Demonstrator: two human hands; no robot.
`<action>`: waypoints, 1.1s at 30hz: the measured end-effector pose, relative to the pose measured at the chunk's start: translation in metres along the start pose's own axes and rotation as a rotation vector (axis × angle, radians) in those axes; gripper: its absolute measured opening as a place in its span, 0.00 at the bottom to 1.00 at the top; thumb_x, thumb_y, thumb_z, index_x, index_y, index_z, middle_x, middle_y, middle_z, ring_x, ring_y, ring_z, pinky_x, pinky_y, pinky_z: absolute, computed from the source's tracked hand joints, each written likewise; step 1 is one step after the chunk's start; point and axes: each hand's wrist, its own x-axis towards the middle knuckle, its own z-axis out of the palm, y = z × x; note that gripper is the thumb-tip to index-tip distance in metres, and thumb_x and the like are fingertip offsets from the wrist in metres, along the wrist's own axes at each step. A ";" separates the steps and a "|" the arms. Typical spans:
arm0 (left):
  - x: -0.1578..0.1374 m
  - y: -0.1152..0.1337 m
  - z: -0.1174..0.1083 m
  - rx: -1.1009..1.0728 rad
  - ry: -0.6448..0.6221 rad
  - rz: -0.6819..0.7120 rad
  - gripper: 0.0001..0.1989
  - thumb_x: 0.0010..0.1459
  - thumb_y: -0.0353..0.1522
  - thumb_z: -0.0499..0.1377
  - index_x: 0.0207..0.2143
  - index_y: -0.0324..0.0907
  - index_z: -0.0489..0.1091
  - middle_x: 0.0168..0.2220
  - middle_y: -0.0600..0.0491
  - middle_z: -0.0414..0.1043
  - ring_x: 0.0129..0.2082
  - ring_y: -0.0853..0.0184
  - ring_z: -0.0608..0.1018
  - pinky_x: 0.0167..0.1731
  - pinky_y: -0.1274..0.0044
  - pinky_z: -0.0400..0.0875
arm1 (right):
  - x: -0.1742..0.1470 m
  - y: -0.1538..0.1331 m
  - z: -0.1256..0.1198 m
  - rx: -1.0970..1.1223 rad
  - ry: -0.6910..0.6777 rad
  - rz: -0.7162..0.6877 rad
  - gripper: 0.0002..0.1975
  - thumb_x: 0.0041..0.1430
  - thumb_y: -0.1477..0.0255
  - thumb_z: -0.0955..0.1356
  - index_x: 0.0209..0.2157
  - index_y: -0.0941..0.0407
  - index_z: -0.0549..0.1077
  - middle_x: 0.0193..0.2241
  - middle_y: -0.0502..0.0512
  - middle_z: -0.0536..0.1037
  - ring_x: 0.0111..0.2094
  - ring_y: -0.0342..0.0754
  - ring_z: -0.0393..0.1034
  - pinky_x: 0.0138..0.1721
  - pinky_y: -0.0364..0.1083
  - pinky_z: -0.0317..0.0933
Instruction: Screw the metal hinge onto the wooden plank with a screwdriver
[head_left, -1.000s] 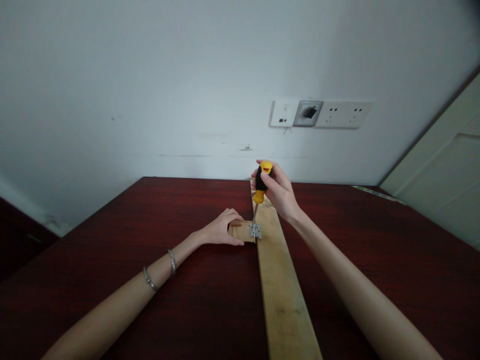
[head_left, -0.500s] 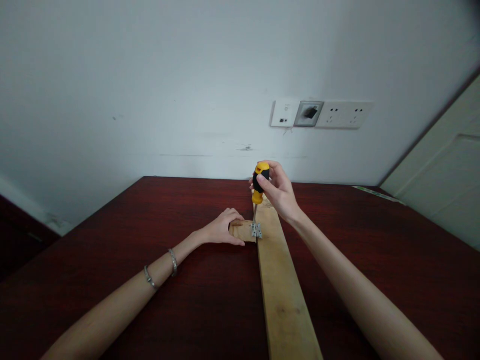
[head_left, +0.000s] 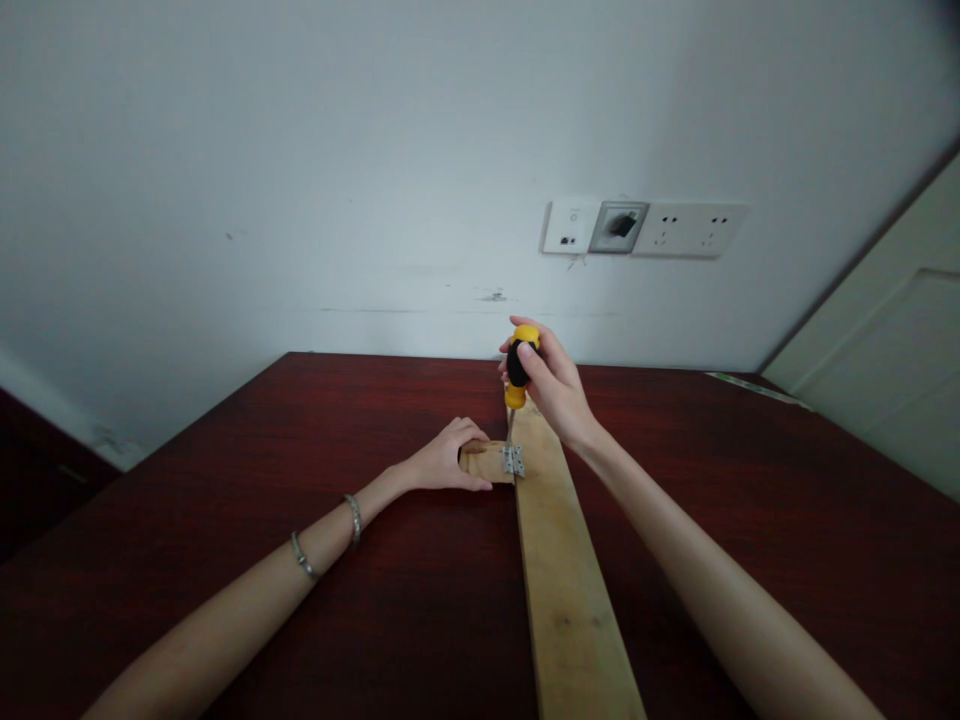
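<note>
A metal hinge (head_left: 514,460) is lying at the joint of two pieces of wood, near the middle of the counter (head_left: 375,400), one leaf resting on a short wood block (head_left: 484,465) and the other on a long board (head_left: 574,560). A screwdriver (head_left: 516,365) with a yellow-and-black handle is standing nearly upright above the hinge, its shaft reaching down to the metal; the tip is too small to tell whether it is sitting in a screw. The right hand (head_left: 555,385) is grasping the screwdriver by its handle, the thumb pressing along the near side. The left hand (head_left: 448,455) is gripping the block from its outer end, thumb and fingers spanning opposite edges. Two bracelets (head_left: 352,518) are encircling the left forearm. The board is running from the near edge of view toward the wall (head_left: 300,150), its far part passing beneath the right hand. On the wall, a row of sockets (head_left: 690,230) is showing above and to the right; a pale door (head_left: 885,340) is standing farther right.
</note>
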 end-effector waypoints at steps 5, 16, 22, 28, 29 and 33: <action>0.000 0.002 0.000 -0.005 0.010 -0.010 0.30 0.41 0.44 0.70 0.44 0.40 0.68 0.42 0.50 0.64 0.45 0.60 0.68 0.49 0.66 0.66 | 0.000 -0.001 -0.001 0.099 -0.013 0.042 0.19 0.62 0.58 0.63 0.51 0.49 0.68 0.41 0.54 0.74 0.35 0.46 0.68 0.39 0.50 0.66; -0.001 0.000 0.002 -0.004 0.012 0.015 0.30 0.42 0.44 0.70 0.44 0.39 0.68 0.41 0.49 0.65 0.44 0.61 0.68 0.48 0.68 0.66 | 0.000 -0.003 0.001 0.058 0.021 -0.007 0.15 0.56 0.62 0.70 0.42 0.49 0.66 0.36 0.49 0.72 0.36 0.43 0.70 0.38 0.46 0.66; -0.001 0.000 0.001 -0.010 0.002 0.003 0.30 0.42 0.44 0.70 0.44 0.40 0.68 0.41 0.50 0.65 0.44 0.61 0.68 0.48 0.67 0.66 | -0.001 -0.006 0.004 -0.001 0.000 0.031 0.16 0.55 0.61 0.71 0.42 0.53 0.70 0.36 0.50 0.72 0.33 0.42 0.72 0.35 0.45 0.69; -0.001 0.002 0.001 -0.016 0.005 -0.012 0.29 0.42 0.44 0.70 0.44 0.41 0.68 0.41 0.50 0.65 0.44 0.61 0.68 0.48 0.67 0.66 | -0.002 -0.007 0.008 0.003 0.019 -0.018 0.15 0.55 0.61 0.71 0.38 0.52 0.64 0.39 0.50 0.74 0.37 0.44 0.74 0.37 0.46 0.69; -0.001 0.002 0.001 -0.018 0.008 -0.013 0.28 0.41 0.43 0.70 0.44 0.41 0.68 0.41 0.50 0.65 0.44 0.61 0.68 0.48 0.67 0.66 | -0.002 -0.006 0.008 0.005 0.024 -0.020 0.15 0.55 0.61 0.71 0.38 0.51 0.63 0.38 0.50 0.74 0.37 0.44 0.74 0.37 0.46 0.69; -0.001 0.002 0.001 -0.020 0.005 -0.006 0.28 0.42 0.43 0.70 0.44 0.40 0.68 0.41 0.50 0.65 0.44 0.61 0.68 0.48 0.67 0.66 | -0.002 -0.003 0.007 -0.028 0.036 -0.032 0.15 0.55 0.63 0.71 0.38 0.50 0.62 0.32 0.46 0.72 0.29 0.40 0.69 0.32 0.44 0.65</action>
